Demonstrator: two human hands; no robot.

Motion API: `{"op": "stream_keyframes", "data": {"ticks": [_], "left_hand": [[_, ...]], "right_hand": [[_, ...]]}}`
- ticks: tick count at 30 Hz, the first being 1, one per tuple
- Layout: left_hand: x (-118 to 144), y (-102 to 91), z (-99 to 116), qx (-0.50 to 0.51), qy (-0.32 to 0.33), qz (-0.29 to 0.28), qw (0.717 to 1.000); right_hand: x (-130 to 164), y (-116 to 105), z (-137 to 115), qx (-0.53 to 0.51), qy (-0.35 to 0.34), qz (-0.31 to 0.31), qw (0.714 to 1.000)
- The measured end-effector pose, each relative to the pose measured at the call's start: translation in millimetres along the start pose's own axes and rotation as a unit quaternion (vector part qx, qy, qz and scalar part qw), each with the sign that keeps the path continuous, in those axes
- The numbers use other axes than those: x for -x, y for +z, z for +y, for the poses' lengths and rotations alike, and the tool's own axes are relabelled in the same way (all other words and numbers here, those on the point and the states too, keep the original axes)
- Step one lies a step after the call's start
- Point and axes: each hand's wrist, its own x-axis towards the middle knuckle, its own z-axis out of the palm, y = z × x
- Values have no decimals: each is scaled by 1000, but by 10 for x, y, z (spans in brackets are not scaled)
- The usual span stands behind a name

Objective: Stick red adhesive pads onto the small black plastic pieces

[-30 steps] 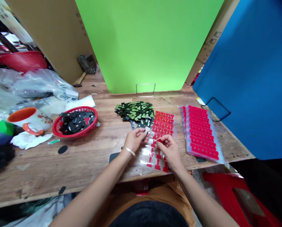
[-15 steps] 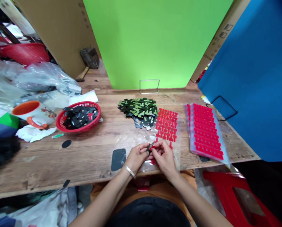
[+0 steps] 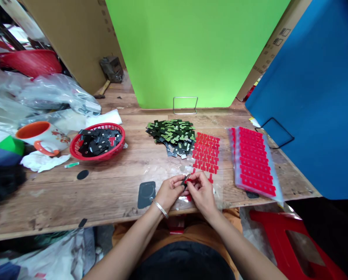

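Observation:
Close to the table's front edge, my left hand is closed on a small flat black piece. My right hand pinches a small red T-shaped sticker against that piece; fingers partly hide both. Beneath my hands lies a clear sheet with rows of red T-shaped stickers, its nearer part mostly bare. Beyond my hands is a heap of flat black pieces with green camouflage patterns. To the left, a red basket holds black pieces, one showing a red sticker.
A stack of red sticker sheets lies to the right. Green and blue boards stand behind, with wire loops at their feet. On the left are an orange-and-white mug, crumpled tissue and plastic bags.
Both hands stay in nearly the same place, still pressed together around the black piece and red sticker. The whole view has shifted very slightly.

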Motion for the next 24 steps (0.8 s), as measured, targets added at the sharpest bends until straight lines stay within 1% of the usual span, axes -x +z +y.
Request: {"op": "stream_keyframes", "data": {"ticks": [7, 15, 20, 24], "left_hand": [[18, 14, 15, 10, 3, -4, 1000], [10, 16, 15, 6, 7, -8, 1000], [19, 24, 26, 1, 20, -15, 1000], [29, 54, 25, -3, 23, 13, 1000]], "right_hand": [[-2, 7, -19, 6, -12, 2, 1000], [4, 10, 9, 42, -31, 7, 999], [22, 7, -24, 61, -40, 12, 997], [39, 1, -61, 70, -44, 15, 996]]}}
